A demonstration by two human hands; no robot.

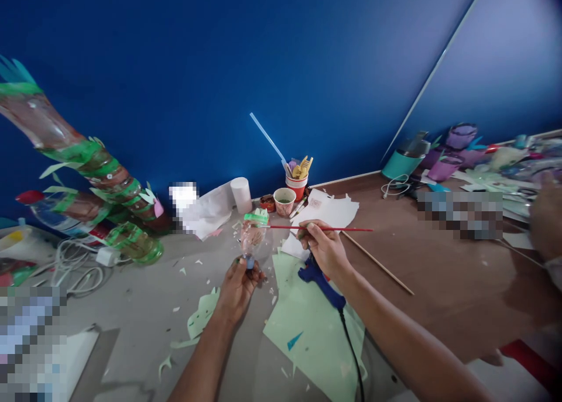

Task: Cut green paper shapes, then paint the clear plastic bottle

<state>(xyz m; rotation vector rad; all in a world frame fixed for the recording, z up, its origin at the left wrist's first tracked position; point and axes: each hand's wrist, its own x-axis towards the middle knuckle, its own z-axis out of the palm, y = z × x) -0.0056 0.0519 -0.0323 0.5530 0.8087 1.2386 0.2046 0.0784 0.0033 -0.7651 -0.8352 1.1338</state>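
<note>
My left hand [240, 285] grips a cut plastic bottle top [253, 241] by its neck, the blue cap [250, 263] pointing down. Green colours the bottle top's upper rim, and brownish patches show on its clear wall. My right hand [322, 243] pinches a red paintbrush [346, 229], held almost level. The brush's tip reaches left to the green rim; I cannot tell if it touches. Below my right hand a blue glue gun [322, 282] lies on a light green paper sheet [302, 332]. A patterned paper cup [285, 201] stands just beyond my hands.
Green-banded bottle trunks [109, 171] lean at left beside white cables [83, 261]. A red-and-white cup [297, 185] holds yellow cutlery at the wall. White paper [336, 209] and a wooden stick [380, 264] lie to the right. Another person's hand [544, 220] is at the right edge.
</note>
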